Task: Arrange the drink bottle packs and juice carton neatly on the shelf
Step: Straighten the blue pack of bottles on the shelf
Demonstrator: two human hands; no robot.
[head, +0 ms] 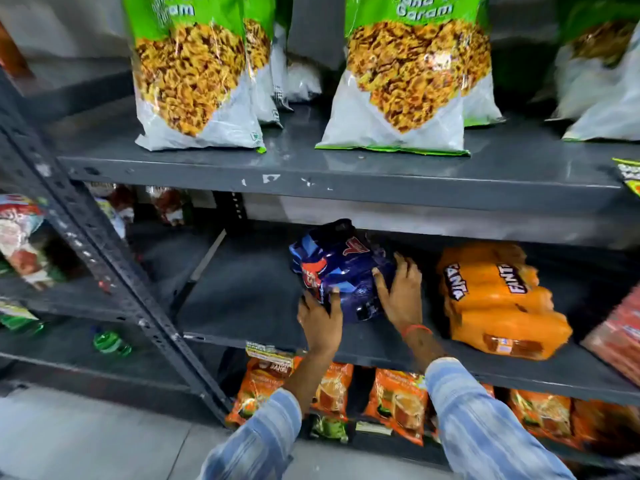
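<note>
A dark blue shrink-wrapped pack of drink bottles (341, 268) lies on the middle grey shelf (242, 306). My left hand (320, 320) presses on its near left corner and my right hand (400, 292) lies flat against its right side, so both hold the pack. An orange Fanta bottle pack (495, 299) lies on its side to the right on the same shelf, apart from my hands. A red pack (620, 337) shows at the far right edge. No juice carton can be made out.
Green and white snack bags (194, 81) stand on the upper shelf. Orange packets (398, 403) fill the shelf below. A slanted grey upright (104, 265) crosses the left, with snack bags and green bottles (110, 342) beyond it. Bare shelf lies left of the blue pack.
</note>
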